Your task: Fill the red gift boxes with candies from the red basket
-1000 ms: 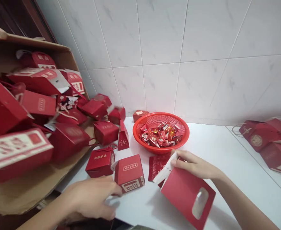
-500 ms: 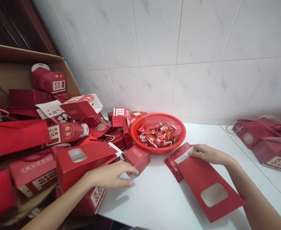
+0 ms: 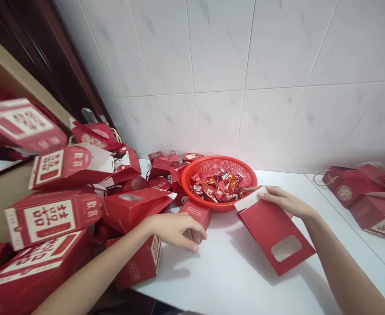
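Pinching the white top edge of a red windowed packet point(image 3: 271, 225), the right hand point(image 3: 286, 200) holds it over the white bench point(image 3: 218, 267), right of centre. The left hand point(image 3: 177, 229), loosely curled, is at a small red box point(image 3: 197, 212); contact is unclear. Beyond, a red basket point(image 3: 251, 186) holds wrapped candies point(image 3: 218, 186). Red boxes point(image 3: 56, 214) crowd the left of the frame.

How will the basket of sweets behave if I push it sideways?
The basket looks like rigid plastic, so it should keep its shape. Wide and low, it would probably slide rather than tip. The sweets seem loosely heaped, so a hard push may shift them.
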`<state>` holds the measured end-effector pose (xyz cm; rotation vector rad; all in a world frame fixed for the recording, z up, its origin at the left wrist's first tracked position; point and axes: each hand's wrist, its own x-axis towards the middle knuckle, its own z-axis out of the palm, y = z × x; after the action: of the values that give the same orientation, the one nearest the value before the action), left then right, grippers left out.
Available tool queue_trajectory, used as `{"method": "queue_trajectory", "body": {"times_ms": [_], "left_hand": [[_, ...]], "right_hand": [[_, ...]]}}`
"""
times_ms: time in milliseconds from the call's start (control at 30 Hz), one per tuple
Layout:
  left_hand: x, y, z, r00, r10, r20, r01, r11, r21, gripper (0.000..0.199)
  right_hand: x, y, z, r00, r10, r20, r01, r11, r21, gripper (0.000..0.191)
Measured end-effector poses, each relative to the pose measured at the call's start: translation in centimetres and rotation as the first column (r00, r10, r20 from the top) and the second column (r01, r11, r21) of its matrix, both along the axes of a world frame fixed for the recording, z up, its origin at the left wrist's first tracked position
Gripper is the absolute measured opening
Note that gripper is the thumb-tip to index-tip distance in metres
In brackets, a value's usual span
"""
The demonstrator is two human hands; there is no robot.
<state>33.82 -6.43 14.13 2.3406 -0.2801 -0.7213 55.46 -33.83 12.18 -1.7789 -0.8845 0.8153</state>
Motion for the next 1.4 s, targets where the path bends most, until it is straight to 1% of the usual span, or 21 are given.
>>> {"method": "queue_trajectory", "body": {"times_ms": [100, 200, 267, 333, 433, 533, 633, 733, 800, 867, 933, 1067, 1167, 1300, 1400], "left_hand": [[-0.7, -1.5, 1.3, 0.996, -0.012, 0.089, 0.005, 0.997, 0.075, 0.034], [-2.6, -3.1, 2.8, 0.972, 0.017, 0.235, -0.058, 0.984, 0.166, 0.033], [-4.1, -3.8, 3.3, 0.958, 0.017, 0.286, -0.083, 0.971, 0.223, 0.036], [-5.1, -3.9, 3.3, 0.947, -0.003, 0.321, -0.097, 0.951, 0.293, 0.043], [-5.8, -3.4, 2.4, 0.933, -0.053, 0.355, -0.101, 0.910, 0.401, 0.048], [-5.4, -2.8, 1.2, 0.926, -0.096, 0.365, -0.094, 0.878, 0.470, 0.047], [-4.6, -2.9, -0.1, 0.899, -0.146, 0.414, -0.075, 0.878, 0.473, 0.042], [-3.9, -3.7, -1.7, 0.866, -0.226, 0.446, 0.002, 0.894, 0.449, 0.036], [-3.5, -4.1, -2.7, 0.866, -0.291, 0.407, 0.081, 0.885, 0.459, 0.043], [-3.4, -4.1, -3.5, 0.875, -0.343, 0.343, 0.147, 0.862, 0.486, 0.055], [-3.5, -3.9, -4.1, 0.883, -0.368, 0.292, 0.180, 0.839, 0.513, 0.063], [-3.5, -2.8, -4.7, 0.902, -0.361, 0.234, 0.175, 0.805, 0.567, 0.075], [-2.6, -1.5, -4.8, 0.923, -0.336, 0.190, 0.148, 0.762, 0.630, 0.084], [-0.3, 0.7, -4.7, 0.936, -0.317, 0.151, 0.135, 0.721, 0.679, 0.083], [1.4, 1.8, -4.2, 0.949, -0.293, 0.113, 0.118, 0.668, 0.735, 0.080]], "right_hand": [[0.3, 0.8, -0.5, 0.992, 0.062, 0.108, -0.057, 0.997, -0.051, 0.051], [0.5, 1.3, -0.8, 0.969, 0.090, 0.230, -0.082, 0.996, -0.046, 0.052], [0.5, 1.3, -1.0, 0.946, 0.078, 0.314, -0.080, 0.997, -0.006, 0.051], [0.7, 1.1, -1.2, 0.929, 0.048, 0.367, -0.056, 0.998, 0.011, 0.052], [1.3, 0.5, -1.5, 0.922, 0.017, 0.386, -0.016, 1.000, -0.006, 0.054], [2.2, -0.4, -1.8, 0.917, -0.018, 0.397, 0.029, 0.999, -0.021, 0.055], [2.9, -1.4, -2.0, 0.919, -0.057, 0.389, 0.082, 0.996, -0.046, 0.058], [3.4, -2.4, -2.0, 0.914, -0.089, 0.396, 0.131, 0.988, -0.079, 0.061], [3.5, -3.1, -1.8, 0.909, -0.100, 0.405, 0.153, 0.983, -0.099, 0.063], [3.6, -3.6, -1.6, 0.912, -0.107, 0.396, 0.170, 0.977, -0.127, 0.064], [3.5, -4.1, -1.4, 0.913, -0.120, 0.390, 0.194, 0.969, -0.156, 0.066], [3.6, -4.8, -1.1, 0.892, -0.150, 0.426, 0.246, 0.952, -0.180, 0.064], [3.7, -5.1, -1.0, 0.879, -0.175, 0.444, 0.277, 0.945, -0.176, 0.064], [3.1, -5.6, -0.4, 0.888, -0.209, 0.409, 0.290, 0.946, -0.145, 0.060], [2.1, -6.0, 0.7, 0.907, -0.268, 0.326, 0.318, 0.941, -0.112, 0.056]]}}
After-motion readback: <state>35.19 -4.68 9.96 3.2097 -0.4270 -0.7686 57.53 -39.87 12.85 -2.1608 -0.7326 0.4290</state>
